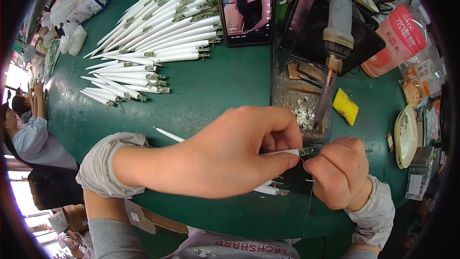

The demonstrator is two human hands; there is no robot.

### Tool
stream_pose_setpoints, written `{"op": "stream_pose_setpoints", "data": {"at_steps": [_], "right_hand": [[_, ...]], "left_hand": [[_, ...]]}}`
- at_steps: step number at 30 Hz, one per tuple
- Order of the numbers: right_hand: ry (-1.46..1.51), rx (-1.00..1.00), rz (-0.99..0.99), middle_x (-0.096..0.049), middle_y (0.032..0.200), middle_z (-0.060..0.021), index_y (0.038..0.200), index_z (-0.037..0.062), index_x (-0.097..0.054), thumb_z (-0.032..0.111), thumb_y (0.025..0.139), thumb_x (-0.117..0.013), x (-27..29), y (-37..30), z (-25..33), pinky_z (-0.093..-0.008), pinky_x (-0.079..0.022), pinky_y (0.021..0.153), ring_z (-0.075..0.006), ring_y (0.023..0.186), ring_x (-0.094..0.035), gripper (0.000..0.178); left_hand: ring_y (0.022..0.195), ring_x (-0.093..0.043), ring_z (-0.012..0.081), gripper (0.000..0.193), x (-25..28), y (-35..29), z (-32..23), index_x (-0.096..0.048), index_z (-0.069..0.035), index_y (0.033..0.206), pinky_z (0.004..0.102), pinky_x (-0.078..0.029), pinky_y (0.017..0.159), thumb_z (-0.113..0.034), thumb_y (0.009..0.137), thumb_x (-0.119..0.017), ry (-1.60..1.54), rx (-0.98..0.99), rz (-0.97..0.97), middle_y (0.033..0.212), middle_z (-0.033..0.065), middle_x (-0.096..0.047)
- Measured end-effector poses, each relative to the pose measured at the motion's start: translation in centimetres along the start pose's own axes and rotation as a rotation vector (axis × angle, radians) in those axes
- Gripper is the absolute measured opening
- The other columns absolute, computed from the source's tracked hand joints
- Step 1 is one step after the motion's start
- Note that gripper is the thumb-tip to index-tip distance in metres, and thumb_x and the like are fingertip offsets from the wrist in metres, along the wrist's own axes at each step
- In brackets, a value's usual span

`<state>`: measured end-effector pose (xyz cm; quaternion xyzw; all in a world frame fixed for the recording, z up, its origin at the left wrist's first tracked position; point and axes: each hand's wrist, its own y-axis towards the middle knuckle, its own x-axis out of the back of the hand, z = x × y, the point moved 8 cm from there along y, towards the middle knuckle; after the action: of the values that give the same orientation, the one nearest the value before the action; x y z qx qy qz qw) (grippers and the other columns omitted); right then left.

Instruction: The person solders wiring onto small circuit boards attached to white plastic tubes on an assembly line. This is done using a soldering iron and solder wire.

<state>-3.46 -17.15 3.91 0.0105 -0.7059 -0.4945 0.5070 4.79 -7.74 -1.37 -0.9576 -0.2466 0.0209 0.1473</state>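
Observation:
My left hand (239,153) is closed around a white tapered stick (282,152), pinched between thumb and fingers. A small green circuit board (306,151) sticks out of its right end. Close beside it my right hand (341,170) is closed, its fingertips at a thin wire (304,161) by the board. A short pale end shows below the fingers, and a fine strand hangs toward the table edge. Beneath my left hand lie more white sticks (269,190), partly hidden. Another stick's tip (168,134) shows beyond my left wrist.
A soldering iron (330,67) points down over a solder-stained tray (299,108), just beyond my hands. Right of it lies a yellow sponge (345,107). A phone (247,7) stands behind. Rows of white sticks (167,24) fill the far left. A pink cup (397,41) and pale dish (407,136) stand right.

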Motion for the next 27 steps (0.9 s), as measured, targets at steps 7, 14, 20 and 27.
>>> {"op": "stream_pose_setpoints", "data": {"at_steps": [7, 14, 20, 27], "right_hand": [[0.273, -0.403, 0.085, -0.055, 0.082, -0.0111, 0.086, 0.0012, -0.06, -0.002, 0.06, -0.071, -0.9, 0.4, -2.2, -0.0323, -0.044, 0.056, -0.0259, 0.065, -0.053, 0.028], [0.688, -0.799, 0.197, -0.056, 0.078, -0.0073, 0.092, 0.0007, -0.059, -0.004, 0.071, -0.071, -1.6, -0.8, -4.5, -0.0262, -0.044, 0.055, -0.0143, 0.063, -0.053, 0.025], [1.015, -1.124, 0.244, -0.064, 0.077, -0.0041, 0.09, 0.0004, -0.053, -0.003, 0.083, -0.066, -1.8, -2.2, -5.4, -0.0175, -0.046, 0.055, -0.0076, 0.067, -0.064, 0.015], [1.034, -1.163, 0.188, -0.062, 0.07, -0.0061, 0.092, -0.002, -0.05, 0.004, 0.089, -0.061, -1.9, -2.1, -5.3, -0.0176, -0.044, 0.051, -0.0059, 0.057, -0.059, 0.013]], "left_hand": [[0.072, -0.055, 0.0099, 0.011, 0.3, -0.6, -2.5, -0.06, 0.0, 0.088, 0.0245, -0.044, 0.059, -0.001, 0.08, -0.068, 0.417, -0.349, -0.172, 0.082, 0.0056, -0.054], [0.075, -0.055, 0.0062, 0.01, 0.5, -0.3, -0.9, -0.058, 0.001, 0.091, 0.0208, -0.045, 0.061, -0.001, 0.084, -0.065, 0.1, -0.106, -0.102, 0.084, 0.0024, -0.056], [0.074, -0.054, 0.0028, 0.011, 0.7, 0.1, 0.2, -0.057, 0.001, 0.095, 0.0178, -0.044, 0.061, -0.001, 0.086, -0.064, -0.088, 0.073, -0.086, 0.083, 0.0001, -0.06], [0.072, -0.058, 0.0045, 0.014, 1.0, -0.4, -1.5, -0.064, 0.001, 0.094, 0.0194, -0.046, 0.056, -0.004, 0.082, -0.069, 0.187, -0.199, -0.176, 0.082, 0.0033, -0.064]]}}
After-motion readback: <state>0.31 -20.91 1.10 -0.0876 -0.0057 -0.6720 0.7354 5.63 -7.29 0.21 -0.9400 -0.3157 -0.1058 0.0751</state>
